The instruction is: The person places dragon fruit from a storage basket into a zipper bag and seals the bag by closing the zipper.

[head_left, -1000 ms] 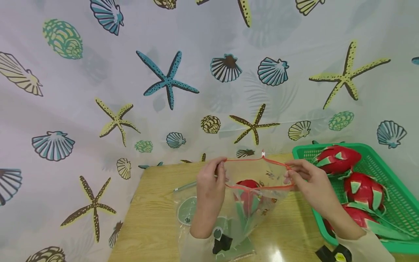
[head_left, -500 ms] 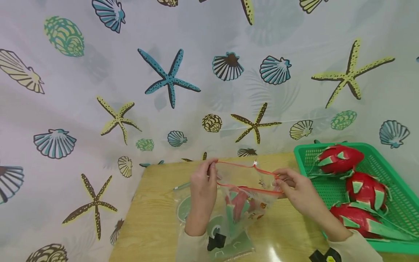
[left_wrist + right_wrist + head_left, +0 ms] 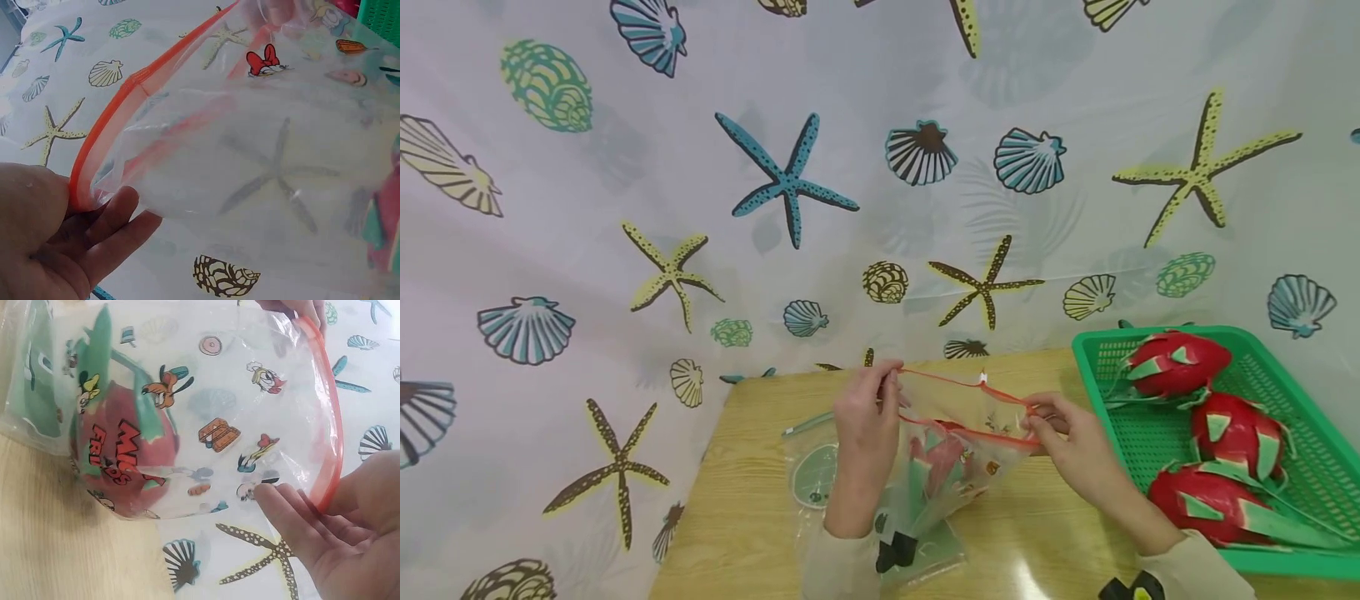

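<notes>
Zip bag (image 3: 958, 454), thin, limp and slick, hangs just above the bench (image 3: 752, 500) with a dragon fruit (image 3: 942, 462) weighing its bottom. Left hand (image 3: 867, 425) and right hand (image 3: 1071, 442) each pinch the stiffer orange zipper strip (image 3: 970, 435), probably the firmest hold.

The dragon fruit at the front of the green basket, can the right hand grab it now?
Probably not yet: the right hand pinches the zip bag rim. The dragon fruit lies uncovered close beside that arm.
</notes>
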A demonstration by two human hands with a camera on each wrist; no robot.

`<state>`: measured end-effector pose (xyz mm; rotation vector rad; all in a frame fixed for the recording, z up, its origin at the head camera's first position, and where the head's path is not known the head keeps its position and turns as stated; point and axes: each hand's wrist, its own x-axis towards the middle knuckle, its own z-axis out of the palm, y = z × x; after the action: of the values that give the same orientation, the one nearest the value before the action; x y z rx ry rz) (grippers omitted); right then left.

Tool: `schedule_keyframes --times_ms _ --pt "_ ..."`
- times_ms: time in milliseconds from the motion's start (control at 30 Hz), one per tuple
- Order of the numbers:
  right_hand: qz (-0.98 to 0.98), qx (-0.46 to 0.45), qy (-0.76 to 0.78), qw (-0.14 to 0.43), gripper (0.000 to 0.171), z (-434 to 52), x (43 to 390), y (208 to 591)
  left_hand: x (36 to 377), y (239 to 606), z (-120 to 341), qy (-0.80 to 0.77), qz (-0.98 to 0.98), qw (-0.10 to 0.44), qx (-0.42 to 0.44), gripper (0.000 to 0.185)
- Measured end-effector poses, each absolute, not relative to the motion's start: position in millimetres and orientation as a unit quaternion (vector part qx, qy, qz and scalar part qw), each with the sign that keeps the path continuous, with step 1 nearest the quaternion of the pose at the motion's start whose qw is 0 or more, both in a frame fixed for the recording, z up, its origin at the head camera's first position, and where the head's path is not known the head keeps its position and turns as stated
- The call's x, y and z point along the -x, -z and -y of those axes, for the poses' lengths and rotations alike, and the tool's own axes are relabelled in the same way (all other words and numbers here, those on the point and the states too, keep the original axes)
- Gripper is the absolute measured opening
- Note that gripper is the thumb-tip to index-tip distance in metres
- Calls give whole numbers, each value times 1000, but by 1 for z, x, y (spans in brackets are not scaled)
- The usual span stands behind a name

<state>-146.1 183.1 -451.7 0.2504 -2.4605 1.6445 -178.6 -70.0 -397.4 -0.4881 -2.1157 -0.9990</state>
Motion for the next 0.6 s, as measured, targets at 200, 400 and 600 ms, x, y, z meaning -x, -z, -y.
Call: schedule_keyframes --times_ms 200,400,600 --pt "844 -67 -522 106 21 -198 145 452 164 399 59 359 856 314 202 12" --pt "851 -68 -508 117 20 -208 146 463 157 406 46 346 869 279 218 13" --pt "858 -51 -502 97 22 -217 147 466 150 410 33 371 880 215 206 18"
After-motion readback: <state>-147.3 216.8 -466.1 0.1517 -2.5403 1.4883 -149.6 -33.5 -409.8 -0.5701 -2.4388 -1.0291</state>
